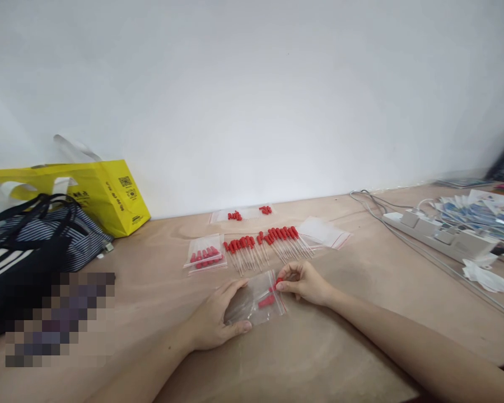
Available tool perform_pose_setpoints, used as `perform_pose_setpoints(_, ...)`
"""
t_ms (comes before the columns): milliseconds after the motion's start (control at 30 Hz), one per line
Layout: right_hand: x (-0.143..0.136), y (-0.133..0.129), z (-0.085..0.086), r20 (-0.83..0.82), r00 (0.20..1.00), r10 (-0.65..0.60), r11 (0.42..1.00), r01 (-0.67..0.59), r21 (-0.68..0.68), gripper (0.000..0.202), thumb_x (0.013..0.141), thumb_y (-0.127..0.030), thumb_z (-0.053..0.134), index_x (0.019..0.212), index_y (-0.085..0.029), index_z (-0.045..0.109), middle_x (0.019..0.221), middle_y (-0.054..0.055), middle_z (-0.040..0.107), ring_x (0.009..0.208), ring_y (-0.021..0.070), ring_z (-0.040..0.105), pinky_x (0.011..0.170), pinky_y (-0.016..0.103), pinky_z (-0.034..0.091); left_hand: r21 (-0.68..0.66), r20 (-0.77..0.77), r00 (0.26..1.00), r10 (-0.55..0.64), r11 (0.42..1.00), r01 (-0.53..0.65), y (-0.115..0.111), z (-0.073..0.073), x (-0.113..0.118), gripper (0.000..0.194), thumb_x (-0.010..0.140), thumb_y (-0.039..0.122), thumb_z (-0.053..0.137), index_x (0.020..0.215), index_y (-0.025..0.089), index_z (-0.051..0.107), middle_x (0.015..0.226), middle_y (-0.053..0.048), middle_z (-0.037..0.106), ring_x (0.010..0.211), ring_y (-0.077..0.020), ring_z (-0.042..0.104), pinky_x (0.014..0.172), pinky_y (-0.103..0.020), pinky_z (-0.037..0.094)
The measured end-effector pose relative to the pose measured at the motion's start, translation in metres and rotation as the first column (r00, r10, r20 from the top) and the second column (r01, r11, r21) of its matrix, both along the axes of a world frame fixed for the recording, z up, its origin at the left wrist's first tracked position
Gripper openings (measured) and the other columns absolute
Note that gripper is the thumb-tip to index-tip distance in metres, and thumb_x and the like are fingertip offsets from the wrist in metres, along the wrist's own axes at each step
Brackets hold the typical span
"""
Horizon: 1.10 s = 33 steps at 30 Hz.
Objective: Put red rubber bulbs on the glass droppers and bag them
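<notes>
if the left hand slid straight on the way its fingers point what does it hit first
Probably the clear zip bag already under its fingertips; the left hand points right, toward the right hand pinching a red-capped dropper at the bag's mouth.

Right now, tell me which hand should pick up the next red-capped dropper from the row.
Probably the right hand: it sits at the small clear bag's mouth, just below the row of droppers. The left hand lies flat, pinning the bag down.
</notes>
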State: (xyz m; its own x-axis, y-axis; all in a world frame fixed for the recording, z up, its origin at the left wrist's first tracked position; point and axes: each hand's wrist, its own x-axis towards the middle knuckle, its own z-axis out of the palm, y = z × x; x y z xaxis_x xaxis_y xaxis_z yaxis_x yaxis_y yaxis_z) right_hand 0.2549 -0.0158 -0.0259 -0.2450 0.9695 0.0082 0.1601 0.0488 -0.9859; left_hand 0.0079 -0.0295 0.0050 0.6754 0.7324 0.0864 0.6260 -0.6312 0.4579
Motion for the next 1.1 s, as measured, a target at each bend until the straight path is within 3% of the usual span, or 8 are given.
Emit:
perform_pose_setpoints(167,-0.006,0.003,-0.001,0.115,0.987,0.115,0.992,-0.119,0.027,0.028,0.064,-0.038,0.062,0.081,-0.015,0.066,0.065,0.0,0.062,0.041,0.0051,0.042,0.035,0.017,0.034,-0.002,0.004,1.0,-0.006,1.0,0.006,0.001,-0.001,-0.001,0.067,0.071,0.048,0.054,0.127,0.022,0.027,0.128,-0.009,0.04,0.114,-0.0267,0.04,0.093,-0.043,0.036)
perform_pose_setpoints(333,-0.008,0.006,0.004,0.149,0.955,0.258,0.941,-0.283,0.188,0.02,0.069,-0.033,0.058,0.072,-0.016,0.068,0.072,0.001,0.065,0.064,0.0111,0.056,0.061,0.021,0.044,0.008,-0.002,1.0,-0.011,1.0,0.011,0.002,-0.003,-0.002,0.067,0.072,0.049,0.054,0.127,0.022,0.027,0.128,-0.01,0.04,0.113,-0.0265,0.04,0.093,-0.042,0.036)
perform_pose_setpoints(400,-0.005,0.016,0.008,0.256,0.954,0.158,0.958,-0.211,0.195,0.017,0.07,-0.028,0.057,0.072,-0.015,0.067,0.068,0.001,0.065,0.061,0.0105,0.056,0.058,0.02,0.044,0.012,-0.002,1.0,-0.01,1.0,0.01,0.002,-0.005,-0.002,0.067,0.072,0.049,0.054,0.127,0.022,0.027,0.128,-0.01,0.039,0.114,-0.0263,0.04,0.093,-0.042,0.036)
perform_pose_setpoints(467,-0.002,0.03,0.014,0.382,0.922,-0.063,0.97,-0.033,0.239,0.012,0.068,-0.021,0.055,0.069,-0.014,0.065,0.064,0.001,0.064,0.056,0.0096,0.055,0.054,0.019,0.042,0.014,0.0,1.0,-0.007,1.0,0.007,0.003,-0.006,-0.003,0.067,0.072,0.048,0.054,0.127,0.023,0.026,0.129,-0.009,0.039,0.114,-0.0259,0.04,0.093,-0.041,0.036)
perform_pose_setpoints(600,-0.012,0.063,0.025,0.439,0.847,-0.301,0.923,0.142,0.358,0.006,0.063,-0.013,0.056,0.065,-0.014,0.061,0.067,0.003,0.063,0.062,0.0116,0.056,0.058,0.02,0.041,0.007,0.021,1.0,-0.006,1.0,0.006,0.003,-0.007,-0.004,0.066,0.072,0.048,0.054,0.126,0.023,0.027,0.128,-0.008,0.04,0.113,-0.0256,0.04,0.093,-0.041,0.036)
perform_pose_setpoints(733,-0.044,0.082,0.028,0.462,0.814,-0.353,0.904,0.169,0.393,0.009,0.062,-0.01,0.054,0.063,-0.015,0.061,0.07,0.003,0.064,0.068,0.0118,0.057,0.065,0.019,0.04,-0.017,0.023,1.0,-0.006,1.0,0.007,0.001,-0.005,-0.003,0.066,0.072,0.048,0.054,0.127,0.023,0.027,0.128,-0.009,0.04,0.113,-0.0263,0.041,0.093,-0.043,0.036)
perform_pose_setpoints(867,-0.071,0.094,0.024,0.49,0.772,-0.405,0.897,0.234,0.374,0.011,0.064,-0.021,0.057,0.071,-0.014,0.062,0.078,0.008,0.065,0.076,0.017,0.058,0.068,0.024,0.041,-0.034,0.025,0.999,-0.02,0.999,0.021,0.001,-0.002,-0.003,0.066,0.072,0.048,0.054,0.127,0.023,0.027,0.127,-0.01,0.04,0.113,-0.0271,0.041,0.093,-0.044,0.036)
perform_pose_setpoints(1100,-0.084,0.109,0.022,0.546,0.722,-0.424,0.905,0.321,0.279,0.012,0.059,-0.018,0.058,0.07,-0.012,0.061,0.075,0.013,0.064,0.074,0.0221,0.059,0.06,0.026,0.042,-0.052,0.016,1.0,-0.022,0.998,0.023,0.0,-0.002,-0.003,0.067,0.072,0.047,0.054,0.127,0.021,0.028,0.128,-0.011,0.039,0.114,-0.0274,0.04,0.094,-0.044,0.035)
